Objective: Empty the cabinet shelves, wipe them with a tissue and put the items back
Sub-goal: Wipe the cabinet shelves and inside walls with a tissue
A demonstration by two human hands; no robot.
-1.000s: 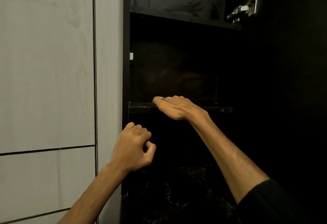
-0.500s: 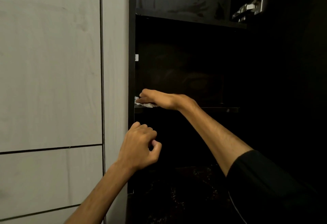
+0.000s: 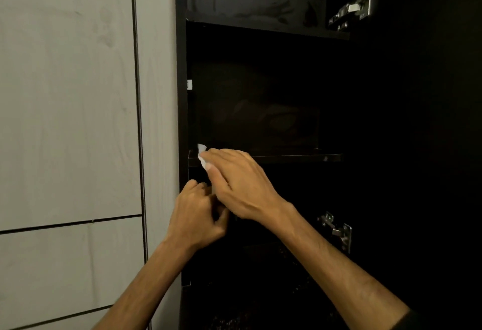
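A dark open cabinet fills the middle of the head view. Its middle shelf [image 3: 294,158] looks bare where it shows. My right hand [image 3: 240,183] is in front of the shelf's left front corner and pinches a small white tissue [image 3: 202,152] in its fingertips. Just below it, my left hand [image 3: 196,215] has its fingers curled, and its fingertips meet the underside of the right hand; whether it holds anything is hidden. The upper shelf [image 3: 268,27] is dim and shows only faint marks.
A pale wood-grain panel [image 3: 67,121] covers the wall left of the cabinet. Metal door hinges sit at the upper right [image 3: 352,8] and lower right [image 3: 336,230]. A small white peg [image 3: 189,84] is on the cabinet's left inner wall. The lower compartment is dark with speckled contents.
My right hand slid the tissue left along the middle shelf, then drew back off its left front corner. My left hand rose to meet it.
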